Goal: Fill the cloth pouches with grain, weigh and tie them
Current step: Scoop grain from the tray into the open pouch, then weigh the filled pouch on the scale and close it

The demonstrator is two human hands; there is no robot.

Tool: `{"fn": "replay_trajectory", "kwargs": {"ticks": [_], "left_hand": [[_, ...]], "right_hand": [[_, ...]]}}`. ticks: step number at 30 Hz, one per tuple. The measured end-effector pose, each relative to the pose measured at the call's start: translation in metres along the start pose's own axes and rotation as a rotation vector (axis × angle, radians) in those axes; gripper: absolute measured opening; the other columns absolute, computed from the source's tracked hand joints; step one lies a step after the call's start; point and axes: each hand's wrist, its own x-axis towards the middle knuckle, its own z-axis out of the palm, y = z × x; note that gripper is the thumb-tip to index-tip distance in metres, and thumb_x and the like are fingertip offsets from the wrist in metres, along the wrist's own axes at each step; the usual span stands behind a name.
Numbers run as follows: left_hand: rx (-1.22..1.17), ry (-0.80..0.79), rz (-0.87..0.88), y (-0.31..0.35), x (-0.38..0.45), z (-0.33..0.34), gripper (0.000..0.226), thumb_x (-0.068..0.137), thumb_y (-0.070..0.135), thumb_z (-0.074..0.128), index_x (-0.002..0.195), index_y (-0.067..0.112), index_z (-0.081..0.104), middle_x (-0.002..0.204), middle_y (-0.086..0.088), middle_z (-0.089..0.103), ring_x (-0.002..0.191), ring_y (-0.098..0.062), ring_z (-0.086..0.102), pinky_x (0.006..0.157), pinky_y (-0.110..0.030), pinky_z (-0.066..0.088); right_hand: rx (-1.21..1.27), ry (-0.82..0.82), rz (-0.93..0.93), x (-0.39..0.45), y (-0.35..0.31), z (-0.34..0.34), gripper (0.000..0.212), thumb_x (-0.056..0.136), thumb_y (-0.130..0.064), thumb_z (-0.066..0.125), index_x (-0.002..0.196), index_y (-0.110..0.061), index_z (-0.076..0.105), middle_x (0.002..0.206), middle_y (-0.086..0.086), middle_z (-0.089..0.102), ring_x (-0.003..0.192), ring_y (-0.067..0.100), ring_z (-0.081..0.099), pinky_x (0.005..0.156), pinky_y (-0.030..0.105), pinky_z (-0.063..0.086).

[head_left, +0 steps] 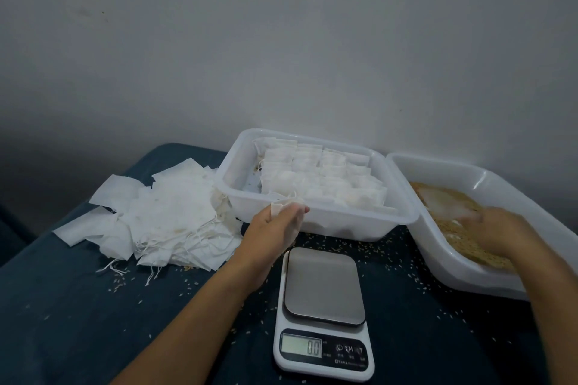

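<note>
Head view: left hand (275,226) pinches 1 empty pouch (283,206) just above the desk (62,306), by the front rim of the middle tub (312,222). Right hand (497,228) is down in the grain (450,212) in the right tray (469,272); blurred, can't tell its grip. Scale (323,312) bare, reads 0. Progress approx: many filled pouches (322,178) in the tub, big pile of empties (162,216) left.

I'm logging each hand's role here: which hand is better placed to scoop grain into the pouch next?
The right hand. It already rests in the grain inside the right tray, while the left hand holds an empty pouch near the scale, which reads zero.
</note>
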Motion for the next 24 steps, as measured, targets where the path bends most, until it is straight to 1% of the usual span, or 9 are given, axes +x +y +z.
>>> {"fn": "replay_trajectory", "kwargs": {"ticks": [3,6,9,12,14,17,20,22,24], "left_hand": [[-0.123,-0.039,-0.005,0.006,0.001,-0.004,0.028,0.088,0.049,0.065,0.098,0.03,0.082,0.106,0.009,0.077,0.106,-0.006,0.071,0.093,-0.029,0.051],[-0.17,-0.075,0.004,0.01,-0.001,-0.008,0.033,0.09,0.049,0.062,0.101,0.026,0.082,0.119,0.002,0.076,0.118,-0.011,0.068,0.098,-0.031,0.052],[-0.369,-0.129,-0.032,0.011,-0.001,-0.011,0.026,0.093,0.04,0.065,0.094,0.021,0.082,0.117,-0.005,0.075,0.119,-0.02,0.069,0.104,-0.045,0.055],[-0.618,-0.211,-0.127,0.014,-0.003,-0.012,0.017,0.093,0.031,0.069,0.089,0.018,0.079,0.109,-0.01,0.074,0.108,-0.026,0.072,0.102,-0.057,0.055],[-0.709,-0.242,-0.193,0.017,-0.004,-0.012,0.013,0.09,0.03,0.072,0.088,0.019,0.078,0.108,-0.009,0.073,0.103,-0.027,0.072,0.096,-0.055,0.057],[-0.721,-0.245,-0.267,0.018,-0.006,-0.011,0.016,0.088,0.033,0.073,0.091,0.019,0.081,0.108,-0.009,0.072,0.098,-0.026,0.072,0.082,-0.046,0.06],[-0.634,-0.284,-0.293,0.015,-0.007,-0.009,0.024,0.085,0.034,0.077,0.101,0.016,0.082,0.111,-0.011,0.071,0.097,-0.025,0.071,0.072,-0.039,0.06],[-0.559,-0.347,-0.291,0.013,-0.008,-0.009,0.03,0.086,0.033,0.076,0.11,0.016,0.08,0.115,-0.012,0.07,0.098,-0.024,0.07,0.071,-0.034,0.058],[-0.462,-0.444,-0.269,0.012,-0.01,-0.01,0.036,0.092,0.034,0.069,0.122,0.014,0.075,0.121,-0.012,0.068,0.103,-0.023,0.068,0.072,-0.031,0.057]], "right_hand": [[-0.125,-0.104,-0.047,0.012,-0.002,0.02,0.057,0.109,-0.051,0.037,0.134,-0.009,0.067,0.14,0.018,0.064,0.114,0.033,0.062,0.094,0.041,0.049],[-0.131,-0.083,-0.076,0.017,-0.007,0.03,0.053,0.107,-0.051,0.047,0.104,-0.005,0.073,0.111,0.012,0.073,0.086,0.025,0.062,0.075,0.036,0.048],[-0.199,-0.088,-0.086,0.019,-0.009,0.032,0.047,0.108,-0.041,0.05,0.075,-0.012,0.066,0.082,0.004,0.068,0.074,0.02,0.062,0.064,0.032,0.045],[-0.229,-0.1,-0.09,0.018,-0.012,0.032,0.037,0.107,-0.032,0.053,0.082,-0.011,0.071,0.084,0.004,0.07,0.076,0.02,0.064,0.063,0.031,0.045],[-0.177,-0.061,-0.076,0.013,-0.012,0.031,0.034,0.106,-0.036,0.055,0.105,-0.009,0.076,0.101,0.008,0.074,0.089,0.025,0.067,0.075,0.034,0.052],[0.092,0.289,-0.138,-0.004,-0.02,0.024,0.042,0.102,-0.036,0.059,0.135,-0.01,0.064,0.127,0.017,0.068,0.109,0.037,0.064,0.091,0.044,0.051],[0.548,0.583,-0.378,-0.043,-0.051,0.015,0.026,0.098,-0.032,0.064,0.123,-0.023,0.068,0.109,0.002,0.071,0.088,0.014,0.067,0.079,0.03,0.051],[0.751,0.482,-0.593,-0.079,-0.082,0.017,0.018,0.098,-0.036,0.067,0.117,-0.038,0.068,0.099,-0.017,0.069,0.082,-0.001,0.065,0.065,0.015,0.048],[0.806,0.193,-0.788,-0.11,-0.11,0.028,0.022,0.097,-0.047,0.065,0.119,-0.048,0.064,0.105,-0.025,0.066,0.095,-0.005,0.064,0.067,0.013,0.053]]}}
